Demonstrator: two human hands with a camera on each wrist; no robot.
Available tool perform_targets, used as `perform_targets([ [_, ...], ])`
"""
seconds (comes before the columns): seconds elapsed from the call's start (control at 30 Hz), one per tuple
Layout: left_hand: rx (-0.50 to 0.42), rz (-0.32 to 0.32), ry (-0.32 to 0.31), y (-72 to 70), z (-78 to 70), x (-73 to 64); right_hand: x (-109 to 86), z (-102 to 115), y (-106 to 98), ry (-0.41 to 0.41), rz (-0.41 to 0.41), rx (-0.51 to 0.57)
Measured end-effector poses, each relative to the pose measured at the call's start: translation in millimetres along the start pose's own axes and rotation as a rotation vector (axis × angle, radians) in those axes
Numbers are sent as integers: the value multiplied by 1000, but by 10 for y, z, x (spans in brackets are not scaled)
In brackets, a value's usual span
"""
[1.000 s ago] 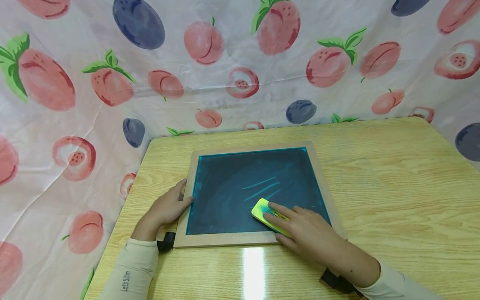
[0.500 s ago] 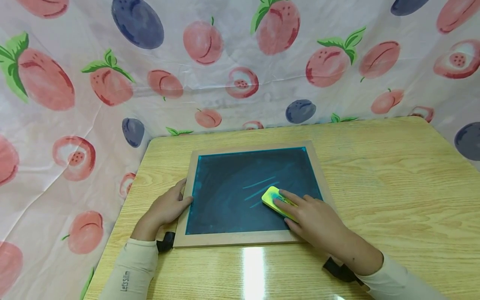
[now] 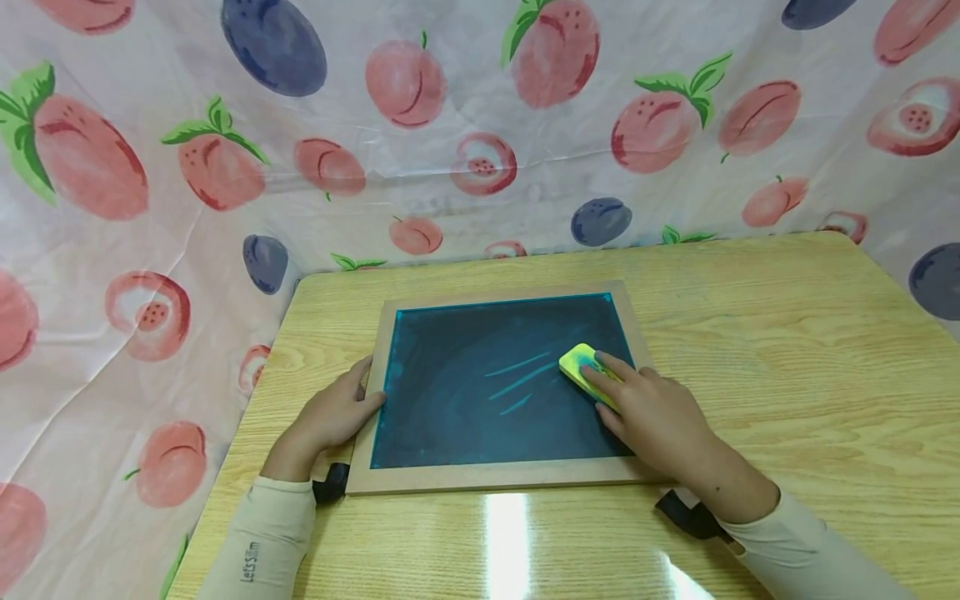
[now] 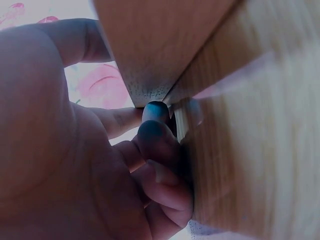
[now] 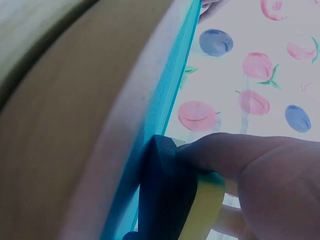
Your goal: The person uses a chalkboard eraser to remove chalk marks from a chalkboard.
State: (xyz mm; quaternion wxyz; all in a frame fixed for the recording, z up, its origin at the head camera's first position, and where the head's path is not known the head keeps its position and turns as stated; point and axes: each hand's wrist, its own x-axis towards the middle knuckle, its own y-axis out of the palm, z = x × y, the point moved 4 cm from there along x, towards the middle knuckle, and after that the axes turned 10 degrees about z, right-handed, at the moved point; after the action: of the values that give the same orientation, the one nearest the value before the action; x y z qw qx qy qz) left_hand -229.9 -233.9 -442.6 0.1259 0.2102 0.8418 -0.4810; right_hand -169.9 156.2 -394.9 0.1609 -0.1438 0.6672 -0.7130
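Observation:
A small chalkboard (image 3: 450, 383) with a light wooden frame lies on the table, three blue chalk strokes and faint smears near its middle. My left hand (image 3: 337, 412) holds the frame's left side, thumb on top. In the left wrist view its curled fingers (image 4: 159, 142), tips stained blue, sit against the frame's edge (image 4: 155, 45). With my right hand (image 3: 656, 417) I grip a yellow chalkboard eraser (image 3: 579, 363) on the board's right part, just right of the strokes. The right wrist view shows the eraser's dark felt side (image 5: 167, 190) by the blue-stained board border, with the thumb against it.
The wooden table (image 3: 787, 358) extends right of the board and in front of it, with bright light reflections near the front. A fruit-print cloth (image 3: 480, 100) hangs behind the table and along its left side.
My right hand has slid the eraser up and to the right across the board, uncovering the lower end of the strokes. The left hand stays on the frame.

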Motion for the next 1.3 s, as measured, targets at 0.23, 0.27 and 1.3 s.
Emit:
perform_targets([
  [0.23,2,3,5,0,4,7,-3,-1,8,5,9,15],
  [0.27,6,0,9,-1,2,10,-6,5,8,1,9,16],
  [1.3,20,-1,21,7,7,10,-196,609,96,-190,40,-12],
])
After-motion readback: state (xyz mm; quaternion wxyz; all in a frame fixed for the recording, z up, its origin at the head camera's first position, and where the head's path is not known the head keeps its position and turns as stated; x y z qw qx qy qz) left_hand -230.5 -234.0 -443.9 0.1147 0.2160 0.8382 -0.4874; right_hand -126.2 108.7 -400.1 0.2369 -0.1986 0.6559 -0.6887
